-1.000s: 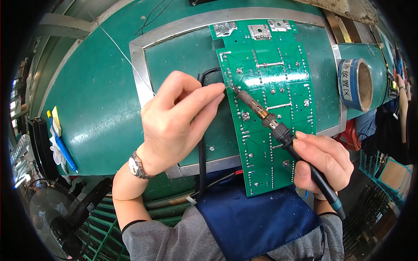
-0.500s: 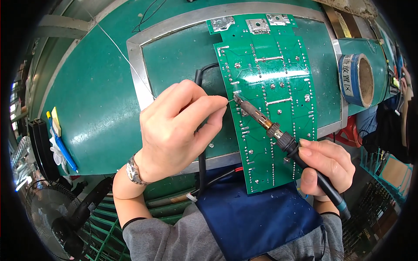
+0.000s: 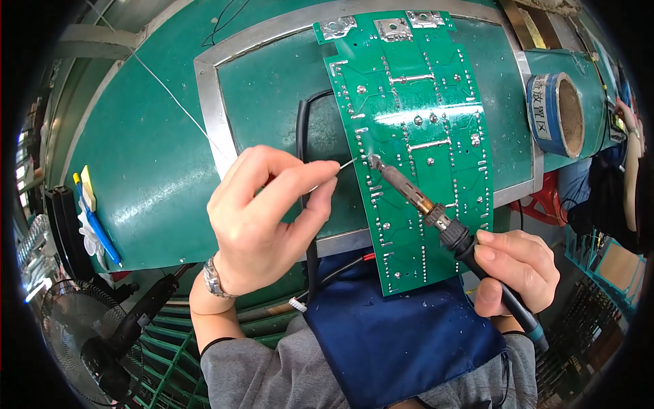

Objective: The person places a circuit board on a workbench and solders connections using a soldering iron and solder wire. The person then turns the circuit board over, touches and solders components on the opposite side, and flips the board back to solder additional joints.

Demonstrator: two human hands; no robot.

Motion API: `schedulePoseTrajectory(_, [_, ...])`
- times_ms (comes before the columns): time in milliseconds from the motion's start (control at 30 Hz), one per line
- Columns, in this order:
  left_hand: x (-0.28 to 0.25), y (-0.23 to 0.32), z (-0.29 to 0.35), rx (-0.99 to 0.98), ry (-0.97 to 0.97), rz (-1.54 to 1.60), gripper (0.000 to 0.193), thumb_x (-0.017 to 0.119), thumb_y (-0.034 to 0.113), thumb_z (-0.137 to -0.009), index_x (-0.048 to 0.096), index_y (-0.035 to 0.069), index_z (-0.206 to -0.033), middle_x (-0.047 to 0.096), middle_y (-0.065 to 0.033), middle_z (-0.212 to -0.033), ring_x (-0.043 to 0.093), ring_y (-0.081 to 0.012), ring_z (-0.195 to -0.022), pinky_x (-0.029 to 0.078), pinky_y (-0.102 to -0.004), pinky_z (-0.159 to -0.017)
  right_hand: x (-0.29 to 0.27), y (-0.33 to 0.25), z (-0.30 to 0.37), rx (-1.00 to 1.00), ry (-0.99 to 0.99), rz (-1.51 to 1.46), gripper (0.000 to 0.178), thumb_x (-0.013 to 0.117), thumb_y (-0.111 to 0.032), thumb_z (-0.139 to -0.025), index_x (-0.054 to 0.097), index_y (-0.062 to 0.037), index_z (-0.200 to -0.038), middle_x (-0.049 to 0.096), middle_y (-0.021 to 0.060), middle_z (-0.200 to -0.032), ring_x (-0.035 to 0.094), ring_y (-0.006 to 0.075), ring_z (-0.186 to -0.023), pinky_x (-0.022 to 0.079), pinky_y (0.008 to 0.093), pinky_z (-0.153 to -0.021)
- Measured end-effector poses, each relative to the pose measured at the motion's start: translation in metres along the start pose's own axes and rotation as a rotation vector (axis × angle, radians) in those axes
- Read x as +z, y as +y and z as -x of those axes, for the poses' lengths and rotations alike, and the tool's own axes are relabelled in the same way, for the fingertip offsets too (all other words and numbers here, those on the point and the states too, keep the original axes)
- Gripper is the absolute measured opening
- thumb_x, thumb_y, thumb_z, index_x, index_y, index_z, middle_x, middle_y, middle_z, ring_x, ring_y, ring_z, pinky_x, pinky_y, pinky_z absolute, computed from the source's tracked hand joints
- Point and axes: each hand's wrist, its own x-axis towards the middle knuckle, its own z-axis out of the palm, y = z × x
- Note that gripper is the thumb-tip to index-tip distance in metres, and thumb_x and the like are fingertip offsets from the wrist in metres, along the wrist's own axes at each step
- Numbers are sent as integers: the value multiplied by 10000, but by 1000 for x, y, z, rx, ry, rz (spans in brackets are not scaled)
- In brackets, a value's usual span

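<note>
The left hand (image 3: 262, 211) pinches soft-looking wire (image 3: 348, 163), the right hand (image 3: 523, 269) grips the soldering iron (image 3: 437, 217), and the circuit board (image 3: 429, 174) looks stiff yet fragile, best held by its edges.

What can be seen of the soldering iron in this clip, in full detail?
The soldering iron is pen-shaped: a black handle with a teal band near its rear end, a dark ribbed collar, a slotted, metal-looking barrel with a coppery section, and a dark tip. The right hand grips the handle between thumb and fingers. It slants toward the upper left, its tip over the green circuit board near the left edge; tip contact is unclear.
</note>
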Motion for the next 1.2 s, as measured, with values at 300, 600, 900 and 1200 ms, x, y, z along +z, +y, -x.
schedulePoseTrajectory(300, [7, 0, 7, 46, 20, -47, 270, 787, -41, -644, 732, 76, -881, 562, -24, -729, 544, -172, -615, 420, -297, -515, 12, 1, -1, -60, -2, -4, 258, 766, -81, -779, 713, 19, -1011, 699, 188, -965, 709, 242, -687, 580, 288, -581])
schedulePoseTrajectory(600, [7, 2, 11, 9, -73, -64, 339, 776, -56, -689, 759, 85, -996, 530, -33, -753, 527, -142, -648, 419, -275, -544, 18, -14, -3, -69, -40, 104, 272, 768, -98, -790, 716, 23, -1028, 700, 168, -953, 720, 226, -723, 606, 286, -615])
schedulePoseTrajectory(900, [2, 9, 25, 90, 12, -49, 306, 805, -43, -626, 736, 56, -907, 570, -46, -743, 558, -200, -635, 436, -300, -532, 6, -10, 16, -57, 27, 39, 230, 742, -112, -792, 722, 12, -985, 697, 170, -897, 709, 229, -661, 594, 287, -563])
schedulePoseTrajectory(1200, [9, 8, 28, 119, -13, -67, 311, 785, -48, -624, 741, 53, -915, 556, -37, -753, 550, -182, -634, 430, -296, -523, 15, -11, 17, -71, 28, 1, 208, 749, -94, -797, 724, 20, -968, 703, 187, -910, 707, 226, -646, 592, 287, -557])
